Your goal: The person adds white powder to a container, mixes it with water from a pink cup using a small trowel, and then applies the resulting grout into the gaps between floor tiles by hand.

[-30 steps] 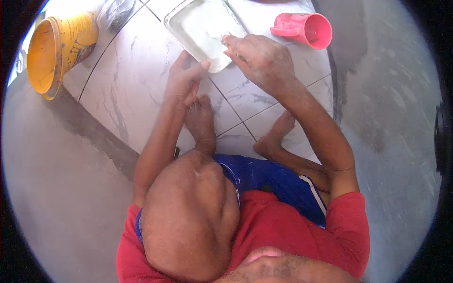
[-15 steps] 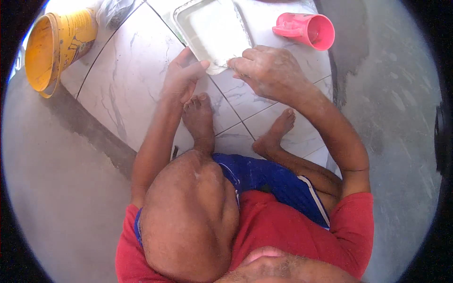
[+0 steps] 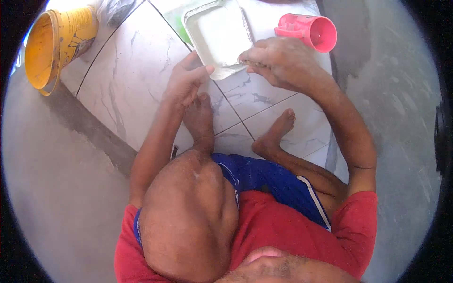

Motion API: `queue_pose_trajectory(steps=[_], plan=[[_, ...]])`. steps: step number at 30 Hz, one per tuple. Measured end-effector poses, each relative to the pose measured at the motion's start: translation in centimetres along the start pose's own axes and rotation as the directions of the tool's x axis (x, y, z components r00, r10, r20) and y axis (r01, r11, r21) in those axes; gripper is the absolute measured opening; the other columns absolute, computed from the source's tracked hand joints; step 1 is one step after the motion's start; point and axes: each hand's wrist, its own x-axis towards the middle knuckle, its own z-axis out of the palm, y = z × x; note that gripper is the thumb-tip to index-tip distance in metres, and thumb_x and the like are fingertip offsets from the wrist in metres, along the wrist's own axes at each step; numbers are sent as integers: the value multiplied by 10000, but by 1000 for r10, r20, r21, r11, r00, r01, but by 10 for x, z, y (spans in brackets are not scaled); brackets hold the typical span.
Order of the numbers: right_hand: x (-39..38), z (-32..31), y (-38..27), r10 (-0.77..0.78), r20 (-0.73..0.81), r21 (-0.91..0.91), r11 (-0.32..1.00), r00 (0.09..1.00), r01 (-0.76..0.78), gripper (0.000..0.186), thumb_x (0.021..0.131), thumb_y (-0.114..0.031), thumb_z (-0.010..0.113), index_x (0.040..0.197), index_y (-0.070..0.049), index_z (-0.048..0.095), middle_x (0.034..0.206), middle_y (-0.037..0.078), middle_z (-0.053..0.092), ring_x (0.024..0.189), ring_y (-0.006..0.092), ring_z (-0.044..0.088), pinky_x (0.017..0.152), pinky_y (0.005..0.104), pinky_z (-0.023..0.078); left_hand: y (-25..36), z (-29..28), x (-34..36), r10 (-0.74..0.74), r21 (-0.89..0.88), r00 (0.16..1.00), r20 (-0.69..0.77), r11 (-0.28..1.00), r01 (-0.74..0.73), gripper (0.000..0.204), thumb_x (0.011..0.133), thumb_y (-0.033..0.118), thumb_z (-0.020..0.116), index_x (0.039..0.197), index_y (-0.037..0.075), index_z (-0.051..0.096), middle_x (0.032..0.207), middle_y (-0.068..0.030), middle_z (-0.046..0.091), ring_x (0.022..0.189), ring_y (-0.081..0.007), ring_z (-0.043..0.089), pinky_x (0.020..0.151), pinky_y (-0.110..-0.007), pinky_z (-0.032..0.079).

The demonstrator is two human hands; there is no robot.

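A white rectangular tray (image 3: 228,72) with white material in it is tilted above the tiles, its rim smeared. My left hand (image 3: 188,80) grips its near left corner, thumb over the edge and fingers beneath. At the near right corner, my right hand (image 3: 282,63) is closed in a pinch round a thin, brownish, speckled piece (image 3: 255,63). Most of that piece is hidden by the fingers, so its kind is unclear. Its tip is at the tray's rim.
A pink mug (image 3: 322,34) lies on its side at the far right. To the far left a yellow bucket (image 3: 75,35) is tipped over, beside a clear plastic bag (image 3: 118,10). White marbled tiles (image 3: 118,89) meet grey cement (image 3: 66,165) at both sides. My bare feet rest on the tiles.
The tray has shifted slightly right and toward me, with my left hand still on it. My right hand has moved right and a little farther away, exposing part of the piece it pinches.
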Motion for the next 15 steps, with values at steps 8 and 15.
queue_pose_trajectory(steps=[8,15], plan=[[-7,3,1,223,-79,280,940,972,-193,264,878,-292,668,971,-50,716,805,148,698,728,283,680,660,404,513,-4,-1,-1,-4,-22,999,-36,1000,3,530,850,72,700,1318,-73,497,1212,-160,627,1062,-229,658,929,-372,551],[-6,18,21,597,-61,666,621,800,-413,353,867,-343,697,966,-5,725,614,18,610,567,99,559,541,286,453,3,-8,-10,1,-55,999,38,999,2,605,818,34,703,1356,-86,454,1252,-196,596,1107,-258,630,941,-376,532]])
